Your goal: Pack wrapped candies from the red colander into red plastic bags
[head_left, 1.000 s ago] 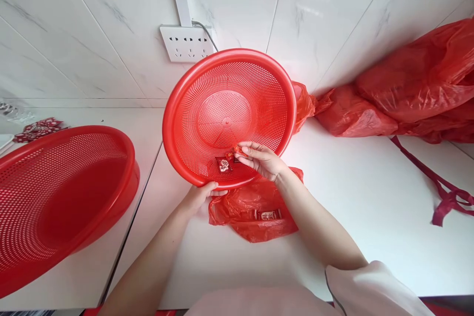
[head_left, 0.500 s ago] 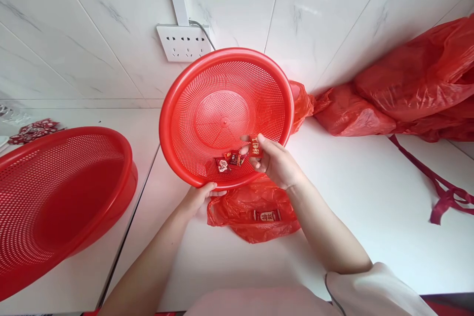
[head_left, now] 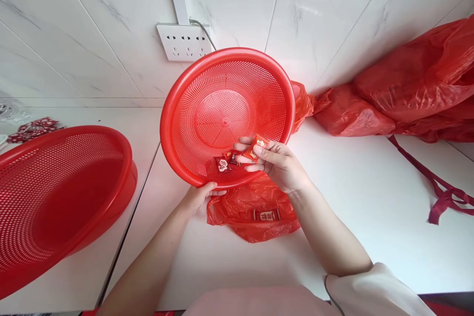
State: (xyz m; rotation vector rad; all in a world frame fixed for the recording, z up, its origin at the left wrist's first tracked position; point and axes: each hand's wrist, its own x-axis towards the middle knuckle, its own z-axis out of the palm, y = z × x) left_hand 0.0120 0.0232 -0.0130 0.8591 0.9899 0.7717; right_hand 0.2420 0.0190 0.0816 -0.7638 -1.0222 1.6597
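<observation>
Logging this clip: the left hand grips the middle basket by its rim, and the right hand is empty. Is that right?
Not quite: the right hand holds a red packet, as the head view shows. The left hand does grip the middle basket.

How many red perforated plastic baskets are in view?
2: the middle basket, its rim held by the left hand, and the left basket, cut off by the picture's edge. More could be hidden, nested underneath.

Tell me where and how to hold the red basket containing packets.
Probably by the near rim of the basket, coming from the front, thumb over the edge, as the left hand does: its mouth tilts to the front, and the rounded rim offers an edge to clasp.
</observation>
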